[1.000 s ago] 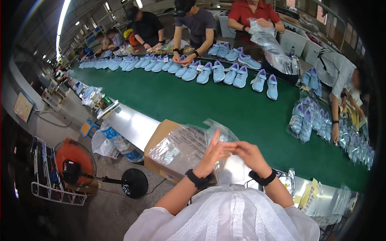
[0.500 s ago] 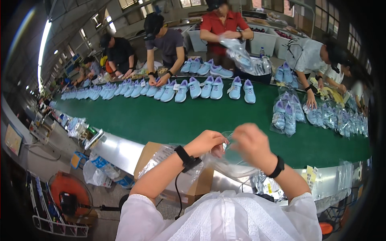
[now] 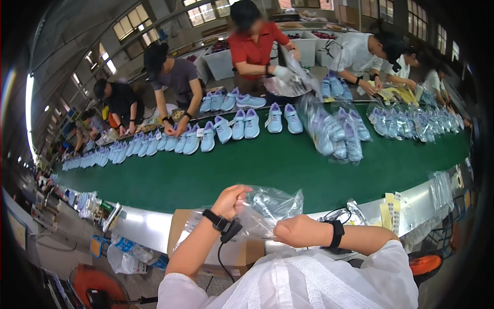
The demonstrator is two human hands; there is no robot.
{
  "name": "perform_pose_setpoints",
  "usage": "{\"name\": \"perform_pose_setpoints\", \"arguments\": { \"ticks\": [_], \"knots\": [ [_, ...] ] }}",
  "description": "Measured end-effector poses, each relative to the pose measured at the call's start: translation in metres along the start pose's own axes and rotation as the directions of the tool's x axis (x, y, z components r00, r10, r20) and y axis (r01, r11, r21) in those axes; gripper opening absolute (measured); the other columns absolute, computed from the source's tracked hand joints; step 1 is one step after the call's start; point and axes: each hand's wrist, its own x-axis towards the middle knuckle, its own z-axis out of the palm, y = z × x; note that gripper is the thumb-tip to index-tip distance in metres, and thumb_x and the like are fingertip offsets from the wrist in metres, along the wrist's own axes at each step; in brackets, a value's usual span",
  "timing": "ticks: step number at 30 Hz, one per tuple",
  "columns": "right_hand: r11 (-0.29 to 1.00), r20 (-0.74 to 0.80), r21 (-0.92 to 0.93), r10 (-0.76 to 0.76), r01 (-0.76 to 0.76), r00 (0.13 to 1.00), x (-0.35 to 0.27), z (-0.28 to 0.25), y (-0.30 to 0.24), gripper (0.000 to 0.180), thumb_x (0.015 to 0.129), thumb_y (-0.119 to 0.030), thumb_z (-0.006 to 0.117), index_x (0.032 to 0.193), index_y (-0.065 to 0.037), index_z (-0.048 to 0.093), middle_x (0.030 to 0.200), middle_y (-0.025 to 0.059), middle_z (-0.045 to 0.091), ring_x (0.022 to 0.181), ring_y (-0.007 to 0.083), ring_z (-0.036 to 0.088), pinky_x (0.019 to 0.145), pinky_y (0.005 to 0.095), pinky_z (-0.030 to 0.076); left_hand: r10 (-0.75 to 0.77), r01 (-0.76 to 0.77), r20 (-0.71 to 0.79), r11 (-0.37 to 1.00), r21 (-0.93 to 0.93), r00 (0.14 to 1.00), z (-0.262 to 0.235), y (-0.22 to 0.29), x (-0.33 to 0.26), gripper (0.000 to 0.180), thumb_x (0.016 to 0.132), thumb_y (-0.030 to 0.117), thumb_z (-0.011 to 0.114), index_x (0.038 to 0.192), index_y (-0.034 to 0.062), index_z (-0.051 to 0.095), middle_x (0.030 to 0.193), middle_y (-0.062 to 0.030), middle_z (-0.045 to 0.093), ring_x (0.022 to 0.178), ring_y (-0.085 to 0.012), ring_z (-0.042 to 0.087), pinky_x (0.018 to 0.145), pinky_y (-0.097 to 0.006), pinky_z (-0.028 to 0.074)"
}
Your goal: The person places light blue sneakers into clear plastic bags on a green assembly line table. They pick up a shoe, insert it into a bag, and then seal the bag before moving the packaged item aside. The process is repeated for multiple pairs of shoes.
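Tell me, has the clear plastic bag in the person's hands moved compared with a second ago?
Yes. The clear plastic bag has come down toward the cardboard box; earlier both hands held it raised higher above the box.

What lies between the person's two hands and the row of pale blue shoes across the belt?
In the head view, only bare green belt separates the left hand and right hand, both gripping a clear plastic bag, from the shoe row.
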Motion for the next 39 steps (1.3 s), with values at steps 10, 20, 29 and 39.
{"name": "perform_pose_setpoints", "arguments": {
  "ticks": [10, 20, 29, 39],
  "knots": [
    [0.837, 0.233, -0.458, 0.440, -0.301, 0.868, -0.041, 0.037, 0.060, 0.009, 0.063, -0.016, 0.061, 0.057, -0.009, 0.061, 0.065, 0.0072, 0.061, 0.070, 0.0262, 0.062, 0.053, 0.0382, 0.050, -0.004, -0.026, 0.082, 0.932, 0.362, 0.997, 0.011, -0.037, -0.009, 0.011, 0.089, 0.010, 0.053, 0.093, 0.0032, 0.059, 0.063, 0.0034, 0.049, 0.049, -0.0037, 0.042, 0.040, -0.018, 0.032],
    [0.989, 0.014, 0.093, -0.118, 0.116, 0.993, -0.020, 0.052, 0.035, 0.018, 0.075, -0.019, 0.055, 0.077, -0.001, 0.057, 0.083, 0.0176, 0.056, 0.078, 0.0309, 0.057, 0.065, 0.0384, 0.048, -0.118, 0.102, 0.031, 0.941, 0.322, 0.992, 0.070, -0.001, 0.000, 0.031, 0.088, 0.041, 0.053, 0.082, 0.0105, 0.053, 0.057, 0.0042, 0.043, 0.044, -0.0071, 0.037, 0.036, -0.020, 0.027],
    [0.843, 0.612, -0.047, 0.448, -0.535, 0.652, -0.069, 0.056, 0.081, 0.025, 0.070, -0.022, 0.059, 0.074, 0.002, 0.067, 0.075, 0.0197, 0.064, 0.073, 0.0365, 0.060, 0.064, 0.0456, 0.047, 0.081, -0.133, 0.121, 0.836, 0.533, 0.989, 0.098, -0.011, -0.041, 0.030, 0.093, 0.033, 0.047, 0.084, 0.0073, 0.060, 0.064, 0.0076, 0.040, 0.054, -0.0023, 0.032, 0.045, -0.019, 0.023],
    [0.539, -0.453, 0.155, 0.783, -0.828, 0.426, -0.028, 0.084, 0.115, 0.057, 0.076, -0.038, 0.058, 0.118, 0.001, 0.051, 0.133, 0.0191, 0.037, 0.128, 0.0345, 0.025, 0.103, 0.0474, 0.022, 0.396, -0.611, 0.509, 0.191, 0.768, 0.764, 0.086, -0.029, -0.054, 0.022, 0.090, 0.007, 0.039, 0.098, -0.0019, 0.057, 0.086, -0.0159, 0.059, 0.079, -0.0305, 0.055, 0.073, -0.039, 0.043]
  ]
}}
